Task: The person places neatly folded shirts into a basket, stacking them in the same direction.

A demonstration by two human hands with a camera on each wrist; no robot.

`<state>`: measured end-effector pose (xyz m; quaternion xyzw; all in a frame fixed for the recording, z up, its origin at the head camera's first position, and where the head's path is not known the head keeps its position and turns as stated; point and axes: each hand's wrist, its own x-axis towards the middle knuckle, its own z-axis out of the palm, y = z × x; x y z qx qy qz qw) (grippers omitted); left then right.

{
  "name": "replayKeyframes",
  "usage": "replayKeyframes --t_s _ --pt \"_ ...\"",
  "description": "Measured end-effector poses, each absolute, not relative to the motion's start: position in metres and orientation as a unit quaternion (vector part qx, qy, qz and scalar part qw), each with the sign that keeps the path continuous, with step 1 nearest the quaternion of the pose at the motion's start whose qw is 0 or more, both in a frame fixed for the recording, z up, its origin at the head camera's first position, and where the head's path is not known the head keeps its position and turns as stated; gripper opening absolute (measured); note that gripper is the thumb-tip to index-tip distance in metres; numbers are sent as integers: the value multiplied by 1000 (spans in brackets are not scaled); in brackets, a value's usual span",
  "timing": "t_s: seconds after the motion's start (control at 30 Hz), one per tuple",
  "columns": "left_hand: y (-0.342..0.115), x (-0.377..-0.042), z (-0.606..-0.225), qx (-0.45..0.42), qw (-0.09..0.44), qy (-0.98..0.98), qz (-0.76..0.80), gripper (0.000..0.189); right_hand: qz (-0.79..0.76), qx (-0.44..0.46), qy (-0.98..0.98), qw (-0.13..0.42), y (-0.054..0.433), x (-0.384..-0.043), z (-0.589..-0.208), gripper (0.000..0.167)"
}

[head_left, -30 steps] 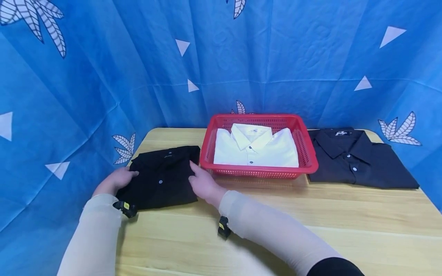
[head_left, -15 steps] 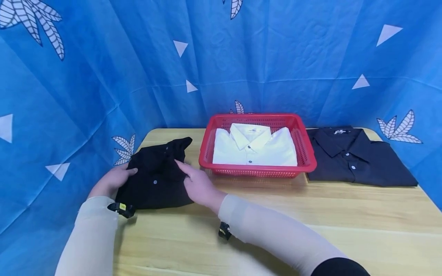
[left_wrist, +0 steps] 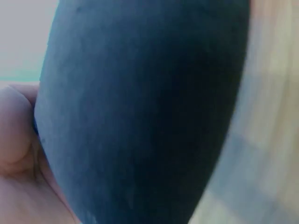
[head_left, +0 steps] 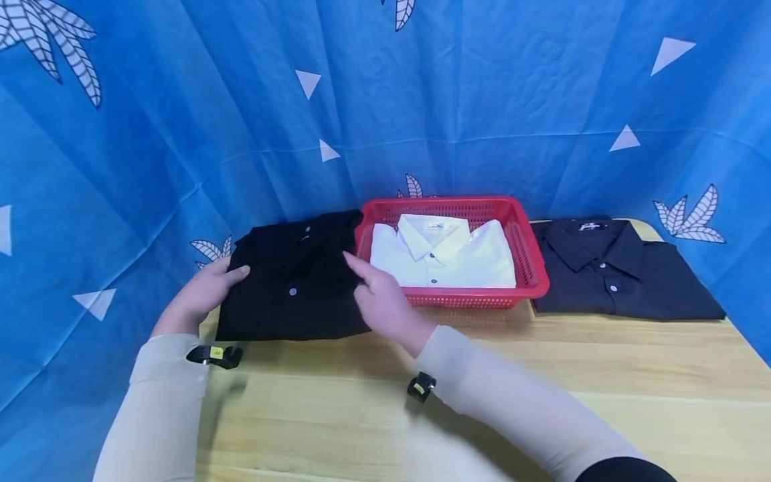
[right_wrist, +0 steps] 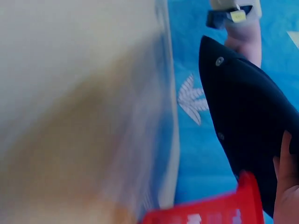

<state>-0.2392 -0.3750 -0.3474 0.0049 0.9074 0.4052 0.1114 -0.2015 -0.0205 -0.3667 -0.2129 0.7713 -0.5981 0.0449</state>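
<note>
A folded black shirt (head_left: 283, 301) with pale buttons hangs above the table's left part, held at both sides. My left hand (head_left: 207, 291) grips its left edge, thumb on top and the other fingers hidden beneath. At the opposite edge my right hand (head_left: 385, 298) pinches the cloth, its thumb lying over the top. In the left wrist view the underside of the shirt (left_wrist: 140, 112) fills the middle, beside the palm. The right wrist view shows the shirt (right_wrist: 247, 107) in the air over the table edge, buttons visible.
A red plastic basket (head_left: 458, 298) with a folded white shirt (head_left: 442, 258) inside stands at the back middle, just right of the held shirt. Another folded dark shirt (head_left: 608, 274) lies right of the basket. A blue patterned curtain (head_left: 458, 100) hangs behind the wooden table (head_left: 337, 415).
Both hands have lifted the black shirt off the table; it has risen and shifted right, its corner now overlapping the basket's left side. Earlier the right hand moved in over its right edge.
</note>
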Motion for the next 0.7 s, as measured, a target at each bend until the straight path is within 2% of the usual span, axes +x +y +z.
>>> replayKeyframes --t_s 0.27,0.5,0.7 --pt "-339 -242 -326 59 60 905 416 63 -614 -187 767 2 25 -216 -356 58" --pt "-304 -248 -316 112 7 900 422 60 -629 -165 759 -24 60 -221 -352 60" --pt "-273 -255 -316 151 -38 893 422 42 -620 -139 771 -35 93 -223 -350 60"
